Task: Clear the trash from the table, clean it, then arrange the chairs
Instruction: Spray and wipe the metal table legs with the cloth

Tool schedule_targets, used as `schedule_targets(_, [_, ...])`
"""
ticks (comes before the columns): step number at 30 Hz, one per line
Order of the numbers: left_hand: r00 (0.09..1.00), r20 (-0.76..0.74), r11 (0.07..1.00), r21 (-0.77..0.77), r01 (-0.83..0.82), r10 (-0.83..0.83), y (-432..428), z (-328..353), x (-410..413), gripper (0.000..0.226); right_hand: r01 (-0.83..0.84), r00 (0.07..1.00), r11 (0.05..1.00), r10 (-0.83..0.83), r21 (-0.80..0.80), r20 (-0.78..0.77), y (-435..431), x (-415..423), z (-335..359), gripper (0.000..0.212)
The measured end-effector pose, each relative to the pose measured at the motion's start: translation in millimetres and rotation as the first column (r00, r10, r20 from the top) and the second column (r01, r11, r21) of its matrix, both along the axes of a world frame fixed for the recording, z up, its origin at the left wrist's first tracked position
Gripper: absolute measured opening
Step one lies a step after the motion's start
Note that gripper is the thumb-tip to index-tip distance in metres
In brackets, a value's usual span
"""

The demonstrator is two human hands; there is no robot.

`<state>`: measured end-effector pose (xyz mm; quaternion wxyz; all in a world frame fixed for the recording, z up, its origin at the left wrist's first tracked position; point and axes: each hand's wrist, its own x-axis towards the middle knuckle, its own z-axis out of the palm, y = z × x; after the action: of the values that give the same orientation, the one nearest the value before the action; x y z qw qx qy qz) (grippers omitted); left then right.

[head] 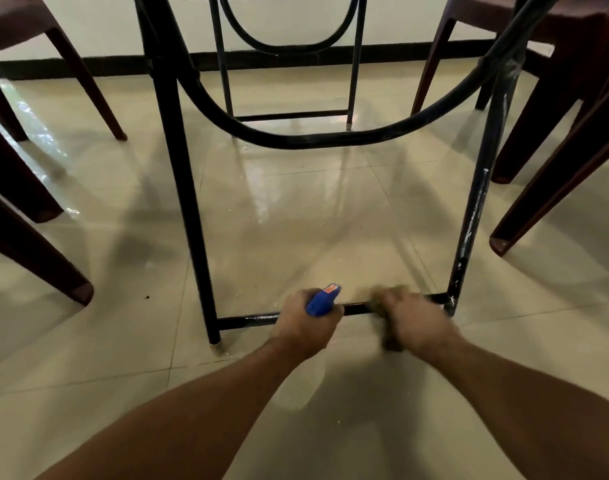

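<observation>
Low centre: left hand [305, 318] gripping blue plastic spray bottle [322, 301]; blurry right hand [414, 322] closed around brownish rag [391, 336] on black metal crossbar [356, 309].

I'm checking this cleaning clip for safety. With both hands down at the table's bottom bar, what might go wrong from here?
1. The right hand is motion-blurred, rubbing a cloth along the bottom bar; it may knock the upright leg.
2. The left hand grips a blue spray bottle against the bar; an accidental squeeze could wet the glossy floor.

2 hands [305, 322] [415, 322], 1 table frame [178, 168], 4 chairs [36, 29]
</observation>
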<state>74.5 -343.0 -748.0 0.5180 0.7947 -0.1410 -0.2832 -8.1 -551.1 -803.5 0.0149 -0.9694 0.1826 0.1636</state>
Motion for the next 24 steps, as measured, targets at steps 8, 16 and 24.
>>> schedule_targets(8, [0.998, 0.004, 0.998, 0.015, -0.068, 0.068, 41, -1, 12, 0.022, 0.066, 0.997, 0.974, -0.07, -0.218, -0.009, 81, 52, -5, 0.084])
schedule_targets(16, [0.996, 0.021, 0.994, 0.062, -0.089, 0.088, 88, -1, 23, 0.021, 0.251, 0.949, 0.966, -0.231, -0.068, 0.214, 50, 20, -21, 0.051])
schedule_targets(24, [0.995, 0.072, 0.992, 0.109, -0.07, 0.062, 138, -5, 35, 0.015, -0.102, 0.986, 0.994, 0.097, 0.025, 0.136, 192, 79, -20, 0.071])
